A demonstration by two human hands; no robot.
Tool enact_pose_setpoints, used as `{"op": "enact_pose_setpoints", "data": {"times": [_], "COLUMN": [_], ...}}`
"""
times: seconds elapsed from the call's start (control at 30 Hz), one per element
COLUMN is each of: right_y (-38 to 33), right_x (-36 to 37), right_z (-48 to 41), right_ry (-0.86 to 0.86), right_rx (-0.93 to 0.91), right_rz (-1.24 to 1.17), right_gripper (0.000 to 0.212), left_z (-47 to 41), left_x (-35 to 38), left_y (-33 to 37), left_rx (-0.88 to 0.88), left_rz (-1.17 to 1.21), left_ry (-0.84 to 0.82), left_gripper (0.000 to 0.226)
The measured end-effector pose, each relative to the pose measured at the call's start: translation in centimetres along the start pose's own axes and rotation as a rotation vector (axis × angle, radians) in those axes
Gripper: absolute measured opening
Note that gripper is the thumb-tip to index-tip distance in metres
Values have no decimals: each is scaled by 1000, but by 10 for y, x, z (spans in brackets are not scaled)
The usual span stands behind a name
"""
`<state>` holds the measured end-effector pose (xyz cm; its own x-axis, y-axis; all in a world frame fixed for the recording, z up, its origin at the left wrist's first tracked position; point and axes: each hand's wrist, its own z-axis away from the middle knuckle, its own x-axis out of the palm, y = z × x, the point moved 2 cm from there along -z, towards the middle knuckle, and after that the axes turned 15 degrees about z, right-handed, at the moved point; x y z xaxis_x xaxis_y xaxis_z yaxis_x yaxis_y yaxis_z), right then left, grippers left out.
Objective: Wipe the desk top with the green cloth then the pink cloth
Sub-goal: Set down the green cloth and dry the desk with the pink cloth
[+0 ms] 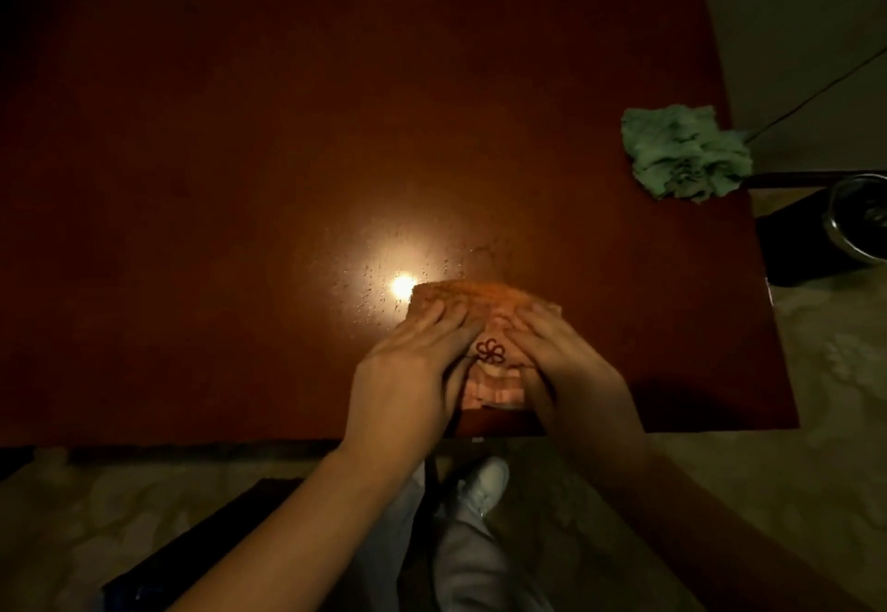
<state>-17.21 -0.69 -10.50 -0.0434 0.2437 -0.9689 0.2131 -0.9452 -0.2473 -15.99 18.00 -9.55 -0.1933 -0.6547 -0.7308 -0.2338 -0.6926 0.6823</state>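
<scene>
While both hands lie flat on it, the pink cloth (470,297) rests folded on the dark red-brown tabletop (288,131), close to the near edge and somewhat right of centre. The left hand (413,371) covers the left half of the cloth and the right hand (571,371) covers the right half. The two hands angle inward toward each other, with a narrow strip of cloth exposed between them. The left fingers (446,318) are extended, held together and pressed onto the fabric. The right fingers (533,318) are likewise extended and pressed down. Neither hand curls around or pinches the cloth; both are released and flat. A dark red flower-shaped stitch (490,352) is visible on the cloth in the gap between the hands. The far edge of the cloth projects beyond the fingertips. A bright light reflection (403,285) sits on the tabletop just beside the far-left corner of the cloth, and small droplets or specks (369,275) surround it. The green cloth (684,152) lies crumpled at the right edge of the tabletop, well apart from the pink cloth and from both hands. Beyond that edge, a round metal bowl (859,217) stands on a dark low surface (797,246); its contents cannot be determined. A thin cable (816,92) runs diagonally from the green cloth toward the upper right. Below the near edge of the tabletop, light grey trousers (470,563) and a white shoe (485,482) are visible above a pale patterned floor (768,491).
</scene>
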Motion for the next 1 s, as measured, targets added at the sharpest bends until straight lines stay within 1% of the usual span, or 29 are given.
{"op": "enact_pose_setpoints", "data": {"times": [0.1, 0.2, 0.3, 0.4, 0.43, 0.5, 0.53, 0.6, 0.73, 0.8, 0.9, 1.0], "right_y": [13, 19, 7, 12, 17, 23, 23, 17, 16, 21, 19, 16], "right_x": [3, 3, 1, 4, 5, 4, 4, 4, 6, 2, 0, -2], "right_z": [-38, -69, -46, -45, -59, -89, -99, -98, -70, -99, -164, -186], "right_ry": [30, 37, 108, 98, 85, 32, 34, 37, 127, 114, 103, 78], "right_rx": [-35, 43, -8, -70, -59, 30, 70, 99, -10, -11, 61, 84], "right_rz": [-13, -79, -60, -38, -51, -68, -79, -93, -116, -129, -114, -112], "right_gripper": [45, 47, 41, 42, 43, 45, 46, 45, 43, 46, 49, 47], "left_z": [-37, -57, -36, -40, -54, -82, -90, -90, -73, -98, -148, -158], "left_x": [-2, -1, -2, -3, -4, -4, -4, -3, -5, -11, -23, -29], "left_y": [-2, 1, 2, -2, -3, -3, -3, -1, -2, -10, -21, -23], "left_rx": [-18, -76, -60, -24, -25, -79, -96, -100, -30, -19, -91, -103], "left_rz": [-32, -45, -36, -47, -56, -68, -74, -77, -81, -90, -70, -94], "left_ry": [36, 64, 56, 46, 62, 90, 96, 74, 51, 72, 127, 134], "left_gripper": [39, 38, 37, 36, 36, 36, 35, 36, 40, 39, 30, 29]}}
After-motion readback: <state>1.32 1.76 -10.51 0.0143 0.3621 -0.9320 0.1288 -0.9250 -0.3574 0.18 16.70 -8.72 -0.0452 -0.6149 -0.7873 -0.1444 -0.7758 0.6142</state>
